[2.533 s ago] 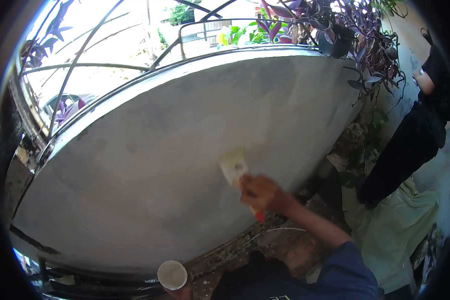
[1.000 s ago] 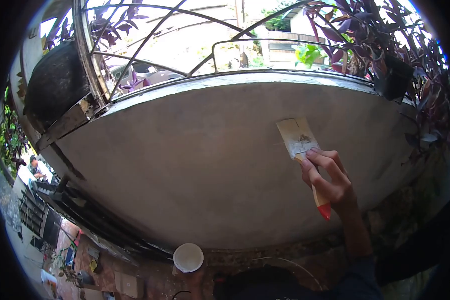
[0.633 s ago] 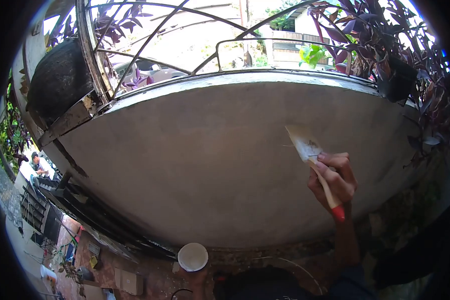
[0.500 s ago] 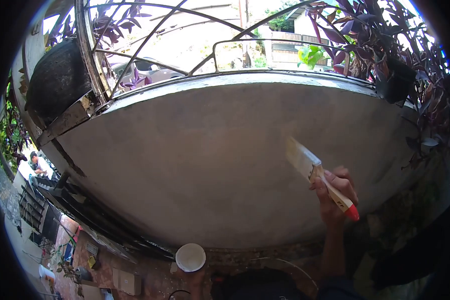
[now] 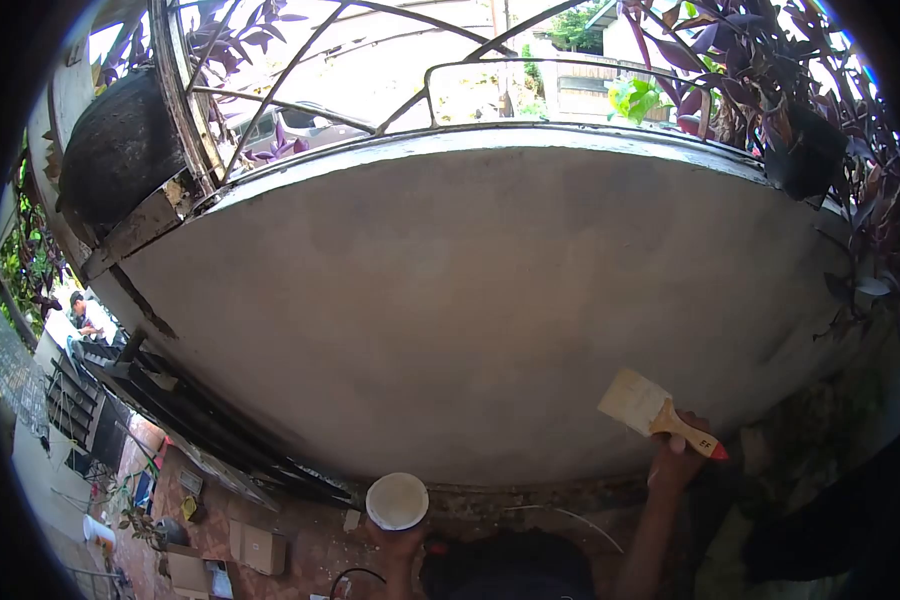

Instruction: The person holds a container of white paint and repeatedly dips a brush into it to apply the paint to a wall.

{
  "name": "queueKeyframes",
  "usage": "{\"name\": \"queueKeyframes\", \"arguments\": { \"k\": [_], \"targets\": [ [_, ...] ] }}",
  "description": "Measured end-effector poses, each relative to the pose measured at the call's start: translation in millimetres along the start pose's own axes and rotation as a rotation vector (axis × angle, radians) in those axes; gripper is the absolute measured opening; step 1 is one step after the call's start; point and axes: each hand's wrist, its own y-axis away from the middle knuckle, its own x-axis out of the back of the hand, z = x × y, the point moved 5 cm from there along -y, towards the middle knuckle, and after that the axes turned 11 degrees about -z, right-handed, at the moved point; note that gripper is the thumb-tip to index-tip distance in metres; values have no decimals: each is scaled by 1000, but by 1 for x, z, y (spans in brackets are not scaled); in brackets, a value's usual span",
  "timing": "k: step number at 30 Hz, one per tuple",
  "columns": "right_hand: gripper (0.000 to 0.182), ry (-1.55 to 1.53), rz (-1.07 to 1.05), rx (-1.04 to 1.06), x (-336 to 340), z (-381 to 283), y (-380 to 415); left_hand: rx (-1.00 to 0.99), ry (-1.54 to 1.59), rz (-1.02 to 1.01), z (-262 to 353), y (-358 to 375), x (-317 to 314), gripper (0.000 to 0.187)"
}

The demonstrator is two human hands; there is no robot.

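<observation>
My right hand (image 5: 678, 460) is closed round the wooden handle of a wide paintbrush (image 5: 637, 402), which has pale bristles and a red handle tip. The bristles point up and left, in front of the lower right part of a grey plastered wall (image 5: 450, 300). Low in the view, my left hand (image 5: 395, 540) grips a small round white tub (image 5: 398, 502) from below. The tub's pale inside faces me, close to the foot of the wall.
Metal bars (image 5: 440, 70) rise above the wall's white ledge (image 5: 530, 140). A dark pot (image 5: 120, 160) stands at the upper left, and a hanging plant pot (image 5: 805, 155) with purple leaves at the right. Cardboard boxes (image 5: 258, 547) lie on the reddish floor. A person (image 5: 92, 318) sits far left.
My right hand has brought the paintbrush down from mid-wall and turned its broad side toward me. My left hand and the tub are slightly higher and further right in view.
</observation>
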Motion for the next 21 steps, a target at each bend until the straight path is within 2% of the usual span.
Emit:
{"name": "queueKeyframes", "arguments": {
  "k": [2, 6, 8, 15, 17, 21],
  "targets": [
    [41, -71, 56, -19, 12, 7, 5, -25, 105, 43, 2, -2, -2, 63],
    [34, 9, 21, -122, 6, -1, 9, -9, 64, 32, -2, -1, -6, 62],
    [19, -31, 14, -58, 4, -1, 10, -27, 74, 10, -10, 0, -8, 61],
    [25, -63, 70, -45, -6, -5, 10, -14, 41, 19, -5, 12, -5, 67],
    [29, -125, 140, -69, -8, -6, 12, 33, 30, 208, -31, 20, 0, 66],
    [30, -75, 172, -20, 6, 5, 21, 31, 28, 98, -28, 19, 7, 72]
  ]
}}
